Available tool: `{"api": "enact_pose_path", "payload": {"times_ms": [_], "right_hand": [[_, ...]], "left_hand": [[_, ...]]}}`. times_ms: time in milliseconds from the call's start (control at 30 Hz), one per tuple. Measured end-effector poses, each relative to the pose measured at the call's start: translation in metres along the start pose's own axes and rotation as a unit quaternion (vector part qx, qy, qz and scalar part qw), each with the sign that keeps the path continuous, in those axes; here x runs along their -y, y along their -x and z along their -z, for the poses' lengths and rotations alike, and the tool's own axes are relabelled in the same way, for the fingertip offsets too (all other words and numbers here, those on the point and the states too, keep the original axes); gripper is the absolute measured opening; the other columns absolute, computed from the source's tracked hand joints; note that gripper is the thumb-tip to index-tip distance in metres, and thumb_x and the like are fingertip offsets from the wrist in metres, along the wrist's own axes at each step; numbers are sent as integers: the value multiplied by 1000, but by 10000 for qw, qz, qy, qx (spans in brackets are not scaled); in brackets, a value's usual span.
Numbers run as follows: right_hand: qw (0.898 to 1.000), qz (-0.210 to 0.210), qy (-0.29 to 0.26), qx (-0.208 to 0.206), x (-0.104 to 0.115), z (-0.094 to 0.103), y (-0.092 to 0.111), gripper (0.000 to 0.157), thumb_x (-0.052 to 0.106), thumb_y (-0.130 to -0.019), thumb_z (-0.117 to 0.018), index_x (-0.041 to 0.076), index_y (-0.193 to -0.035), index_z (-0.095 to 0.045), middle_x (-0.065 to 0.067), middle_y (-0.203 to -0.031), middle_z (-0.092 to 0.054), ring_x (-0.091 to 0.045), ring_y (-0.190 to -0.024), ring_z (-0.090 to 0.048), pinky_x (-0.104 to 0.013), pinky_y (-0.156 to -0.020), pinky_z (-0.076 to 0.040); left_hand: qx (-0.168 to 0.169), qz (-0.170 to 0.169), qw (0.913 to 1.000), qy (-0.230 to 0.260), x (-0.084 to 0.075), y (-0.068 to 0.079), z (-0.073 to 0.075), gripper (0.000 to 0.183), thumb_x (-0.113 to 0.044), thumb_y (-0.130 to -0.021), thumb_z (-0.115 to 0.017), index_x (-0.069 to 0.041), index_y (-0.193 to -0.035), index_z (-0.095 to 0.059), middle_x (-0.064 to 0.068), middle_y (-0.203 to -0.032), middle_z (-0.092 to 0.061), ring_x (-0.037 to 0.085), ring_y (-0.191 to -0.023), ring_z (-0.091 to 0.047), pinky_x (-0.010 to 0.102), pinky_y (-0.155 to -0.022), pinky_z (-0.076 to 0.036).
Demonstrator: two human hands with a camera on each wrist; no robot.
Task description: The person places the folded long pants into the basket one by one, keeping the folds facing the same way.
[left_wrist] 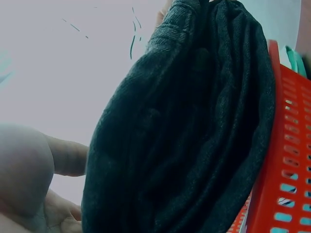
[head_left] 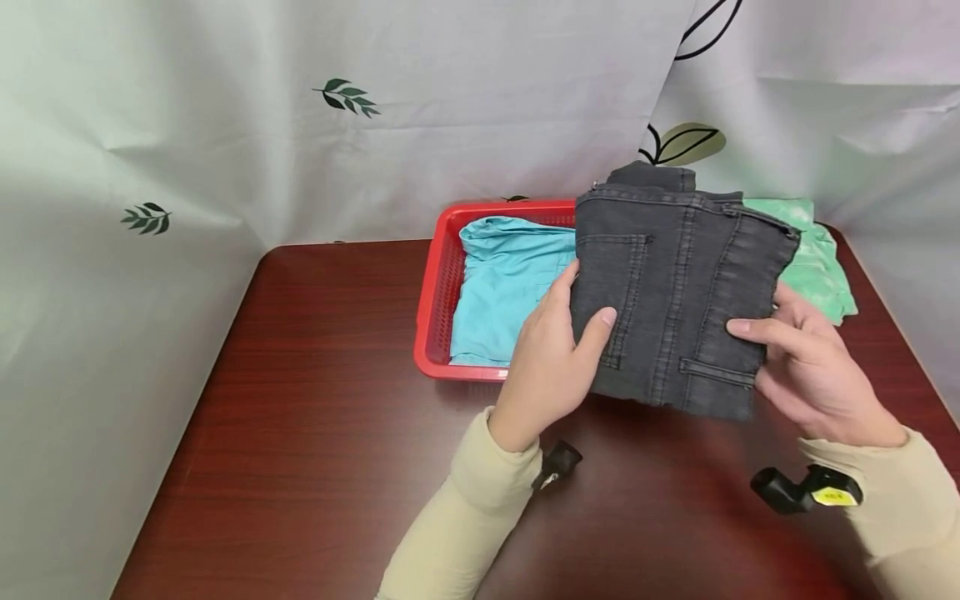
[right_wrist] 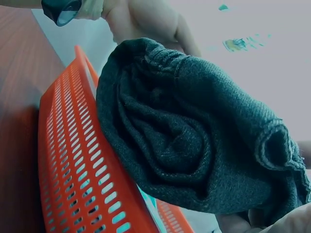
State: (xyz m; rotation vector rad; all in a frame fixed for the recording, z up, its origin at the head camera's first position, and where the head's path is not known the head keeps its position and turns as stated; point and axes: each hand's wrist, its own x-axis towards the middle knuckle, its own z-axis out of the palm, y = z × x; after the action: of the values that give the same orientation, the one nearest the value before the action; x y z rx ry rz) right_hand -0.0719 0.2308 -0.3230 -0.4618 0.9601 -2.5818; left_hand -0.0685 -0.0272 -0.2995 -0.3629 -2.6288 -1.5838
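Observation:
A folded pair of dark grey jeans [head_left: 667, 292] is held up between both hands, over the right part of a red plastic basket [head_left: 429, 333]. My left hand [head_left: 551, 358] grips its left side, thumb on the front face. On the opposite side, my right hand [head_left: 813, 367] pinches the edge with its thumb in front; its other fingers go behind the cloth. Both wrist views show the thick folded layers of the jeans [right_wrist: 165, 136] from below, beside the basket wall [left_wrist: 289, 145]. Inside the basket lies a folded light-blue garment [head_left: 498, 287], partly covered by the jeans.
A green and white folded cloth [head_left: 821, 267] lies at the table's back right, behind the jeans. The dark red wooden table [head_left: 322, 417] spreads out to the left and front. White curtains with leaf prints [head_left: 225, 108] hang around the back and sides.

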Motion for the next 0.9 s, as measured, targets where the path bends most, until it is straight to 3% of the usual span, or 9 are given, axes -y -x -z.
{"api": "enact_pose_path", "payload": {"times_ms": [200, 400, 567, 900], "right_hand": [[9997, 40, -230, 40, -6, -3, -9, 70, -24, -95, -16, 6, -158, -23, -20, -149, -49, -33, -130, -55, -47, -97, -51], [9994, 0, -116, -324, -11, -8, -15, 66, -23, -96, -22, 5, -155, -29, -19, -143, -55, -32, -124, -60, -46, -94, -53], [9992, -44, -99, -391, -15, -11, -21, 66, -23, -97, -24, 7, -156, -28, -18, -142, -56, -31, -123, -61, -45, -94, -53], [9965, 73, 381, -742, -23, -15, -30, 63, -22, -97, -32, 5, -154, -26, -15, -147, -51, -27, -125, -59, -41, -95, -53]], "left_hand": [[-129, -7, 9999, -65, 2, -2, 5, 63, -31, -104, -53, -6, -157, -32, 1, -158, -38, 14, -144, -35, 38, -116, -32], [-188, 74, 9997, -163, 5, -3, 11, 63, -30, -103, -55, -6, -157, -32, 2, -157, -40, 17, -143, -39, 41, -115, -35], [-262, 100, 9994, -223, 6, -4, 15, 62, -28, -102, -56, -5, -156, -33, 3, -156, -42, 18, -142, -40, 41, -114, -36], [-338, 359, 9975, -500, 8, -6, 21, 63, -27, -102, -57, -6, -156, -34, 4, -155, -43, 22, -140, -42, 44, -113, -37]]}}
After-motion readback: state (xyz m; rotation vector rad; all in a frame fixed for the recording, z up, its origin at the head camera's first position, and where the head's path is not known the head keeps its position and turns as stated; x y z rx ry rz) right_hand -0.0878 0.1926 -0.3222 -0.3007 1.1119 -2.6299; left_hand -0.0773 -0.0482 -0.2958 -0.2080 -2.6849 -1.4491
